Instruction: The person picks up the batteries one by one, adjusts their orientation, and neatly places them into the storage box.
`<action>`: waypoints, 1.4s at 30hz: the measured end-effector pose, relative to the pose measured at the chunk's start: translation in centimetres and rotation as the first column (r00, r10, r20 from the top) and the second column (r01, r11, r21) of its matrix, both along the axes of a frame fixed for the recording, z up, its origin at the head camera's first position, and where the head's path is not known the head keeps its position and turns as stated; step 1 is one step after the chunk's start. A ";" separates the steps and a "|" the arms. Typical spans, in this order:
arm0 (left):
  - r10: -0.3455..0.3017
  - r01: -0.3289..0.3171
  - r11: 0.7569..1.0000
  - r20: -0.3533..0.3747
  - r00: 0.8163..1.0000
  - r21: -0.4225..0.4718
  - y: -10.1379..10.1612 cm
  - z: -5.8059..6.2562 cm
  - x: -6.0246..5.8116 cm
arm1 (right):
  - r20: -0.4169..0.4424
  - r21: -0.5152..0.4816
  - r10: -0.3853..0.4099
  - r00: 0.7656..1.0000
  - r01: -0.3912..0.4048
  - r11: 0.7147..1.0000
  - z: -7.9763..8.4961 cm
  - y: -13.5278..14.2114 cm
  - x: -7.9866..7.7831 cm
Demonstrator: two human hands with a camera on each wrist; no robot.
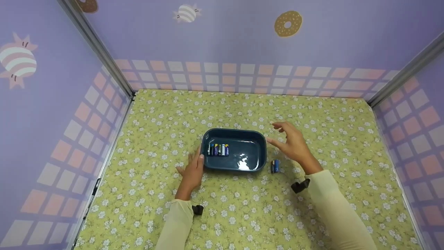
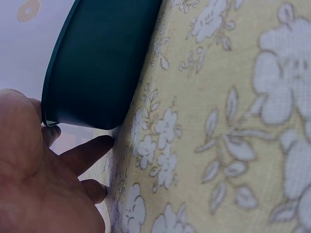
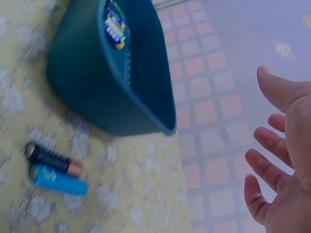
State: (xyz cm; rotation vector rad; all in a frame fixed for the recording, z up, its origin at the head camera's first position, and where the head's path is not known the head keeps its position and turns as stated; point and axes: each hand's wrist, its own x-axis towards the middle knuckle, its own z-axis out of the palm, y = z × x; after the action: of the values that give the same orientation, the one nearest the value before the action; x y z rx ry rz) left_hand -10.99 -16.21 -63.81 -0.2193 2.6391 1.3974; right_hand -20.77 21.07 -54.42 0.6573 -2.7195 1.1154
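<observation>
A dark teal plastic basin stands on the flowered cloth, with a row of several batteries lying side by side at its left end. My left hand rests against the basin's left side, thumb at the rim; in the left wrist view the other fingers reach down toward the cloth. To the right of the basin, my right hand hovers with loosely spread fingers and holds nothing. Below it, a blue battery and a black, copper-ended battery lie together on the cloth.
The yellow-green flowered cloth covers the surface beneath the basin. Purple walls with pink and white squares enclose the back and both sides, joined by metal corner posts. A dark strap piece sits at the right cuff.
</observation>
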 end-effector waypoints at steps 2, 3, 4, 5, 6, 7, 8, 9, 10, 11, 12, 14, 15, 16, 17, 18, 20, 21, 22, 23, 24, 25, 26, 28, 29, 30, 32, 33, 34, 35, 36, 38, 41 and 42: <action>0.002 -0.002 1.000 0.001 1.000 0.001 0.0 0.0 0.0 | -0.003 -0.002 -0.009 1.000 0.009 1.000 -0.5 0.7 0.3; 0.002 -0.002 1.000 0.001 1.000 0.002 0.0 0.0 0.0 | -0.005 -0.003 -0.012 1.000 0.012 1.000 -0.7 0.9 0.4; 0.004 -0.004 1.000 0.001 1.000 0.003 0.0 0.0 0.0 | -0.006 -0.003 -0.015 1.000 0.015 1.000 -1.0 1.2 0.5; 0.005 -0.005 1.000 0.000 1.000 0.000 0.0 0.0 0.0 | -0.002 -0.002 -0.018 1.000 0.018 1.000 -1.3 1.5 0.6; 0.005 -0.005 1.000 0.001 1.000 -0.002 0.0 0.0 0.0 | 0.001 -0.003 -0.021 1.000 0.021 1.000 -1.7 1.7 0.8; 0.005 -0.005 1.000 0.001 1.000 -0.004 0.0 0.0 0.0 | 0.007 0.000 -0.023 1.000 0.023 1.000 -2.0 1.9 0.9; 0.004 -0.004 1.000 0.002 1.000 -0.007 0.0 0.0 0.0 | 0.014 0.004 -0.025 1.000 0.025 1.000 -2.4 2.0 1.0; 0.002 -0.002 1.000 0.003 1.000 -0.008 0.0 0.0 0.0 | 0.023 0.007 -0.026 0.999 0.026 1.000 -2.8 2.2 1.2; 0.002 -0.002 1.000 0.004 1.000 -0.009 0.0 0.0 0.0 | 0.034 0.011 -0.028 0.999 0.028 1.000 -3.2 2.3 1.3; -0.002 0.002 1.000 0.005 1.000 -0.010 0.0 0.0 0.0 | 0.047 0.013 -0.030 0.998 0.029 0.999 -3.6 2.4 1.5; -0.003 0.004 1.000 0.006 1.000 -0.011 0.0 0.1 0.0 | 0.057 0.018 -0.031 0.998 0.030 0.999 -3.9 2.5 1.6; -0.004 0.005 1.000 0.010 1.000 -0.010 0.0 0.1 0.0 | 0.080 0.022 -0.028 0.996 0.026 0.999 -4.7 2.7 1.9; -0.004 0.004 1.000 0.011 1.000 -0.011 0.0 0.1 0.0 | 0.095 0.023 -0.025 0.995 0.023 0.999 -5.0 2.8 2.1; -0.003 0.004 1.000 0.012 1.000 -0.013 0.0 0.1 0.0 | 0.109 0.027 -0.020 0.994 0.018 0.999 -5.4 2.9 2.2; -0.002 0.002 1.000 0.012 1.000 -0.014 0.0 0.1 0.0 | 0.124 0.031 -0.018 0.992 0.014 0.999 -5.7 3.0 2.4; 0.002 -0.001 1.000 0.012 1.000 -0.014 0.0 0.1 0.0 | 0.137 0.041 -0.017 0.990 0.011 0.999 -6.1 3.0 2.5; 0.001 -0.001 1.000 0.007 1.000 -0.011 0.0 0.1 0.0 | 0.165 0.053 -0.013 0.986 0.004 0.999 -6.7 3.2 2.8; -0.001 0.001 1.000 0.003 1.000 -0.012 0.0 0.1 0.0 | 0.172 0.060 -0.006 0.985 -0.005 0.998 -7.0 3.2 2.9; -0.002 0.002 1.000 0.000 1.000 -0.009 0.0 0.0 0.0 | 0.178 0.069 0.001 0.984 -0.013 0.998 -7.4 3.3 3.0; -0.001 0.001 1.000 -0.001 1.000 -0.006 0.0 0.0 0.0 | 0.181 0.076 0.007 0.983 -0.021 0.997 -7.7 3.3 3.1; -0.001 0.001 1.000 -0.003 1.000 -0.004 0.0 0.0 0.0 | 0.178 0.081 0.018 0.984 -0.033 0.996 -8.0 3.4 3.2; -0.003 0.003 1.000 -0.003 1.000 -0.003 0.0 0.0 0.0 | 0.176 0.085 0.030 0.984 -0.046 0.995 -8.3 3.4 3.3; -0.002 0.002 1.000 -0.002 1.000 -0.004 0.0 -0.1 0.0 | 0.178 0.089 0.039 0.983 -0.056 0.994 -8.6 3.4 3.4; -0.002 0.002 1.000 -0.003 1.000 -0.001 0.0 -0.1 0.0 | 0.189 0.099 0.048 0.981 -0.067 0.993 -9.1 3.5 3.6; -0.003 0.003 1.000 -0.003 1.000 0.000 -0.1 -0.1 0.0 | 0.196 0.100 0.050 0.979 -0.071 0.992 -9.3 3.5 3.7; -0.003 0.003 1.000 -0.004 1.000 0.001 0.0 -0.1 0.0 | 0.207 0.103 0.049 0.977 -0.071 0.992 -9.6 3.5 3.8; -0.004 0.004 1.000 -0.005 1.000 0.003 0.0 -0.2 0.0 | 0.222 0.114 0.047 0.974 -0.073 0.991 -9.9 3.5 4.0; -0.004 0.004 1.000 -0.005 1.000 0.002 0.0 -0.2 0.0 | 0.224 0.119 0.046 0.974 -0.074 0.990 -10.1 3.6 4.0; -0.002 0.002 1.000 -0.002 1.000 0.004 0.0 -0.2 0.0 | 0.225 0.124 0.044 0.973 -0.073 0.990 -10.2 3.6 4.1; -0.001 0.001 1.000 -0.001 1.000 0.003 0.0 -0.2 0.0 | 0.224 0.130 0.042 0.974 -0.073 0.989 -10.3 3.6 4.2; 0.000 0.000 1.000 -0.001 1.000 0.003 0.0 -0.2 0.0 | 0.222 0.137 0.040 0.974 -0.071 0.988 -10.3 3.6 4.2; -0.002 0.002 1.000 0.001 1.000 0.002 0.0 -0.2 0.0 | 0.218 0.142 0.037 0.975 -0.069 0.987 -10.5 3.7 4.2; -0.003 0.003 1.000 -0.002 1.000 -0.002 0.0 -0.2 0.0 | 0.210 0.154 0.033 0.977 -0.066 0.986 -10.6 3.8 4.3; -0.003 0.003 1.000 -0.002 1.000 -0.003 0.0 -0.2 0.0 | 0.208 0.158 0.033 0.978 -0.067 0.985 -10.6 3.8 4.3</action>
State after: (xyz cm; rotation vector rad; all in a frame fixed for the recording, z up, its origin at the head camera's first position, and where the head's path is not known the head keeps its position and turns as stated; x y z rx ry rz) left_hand -10.97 -16.25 -64.05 -0.2136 2.6425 1.3932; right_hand -16.50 24.87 -64.99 0.6699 -3.0121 1.0299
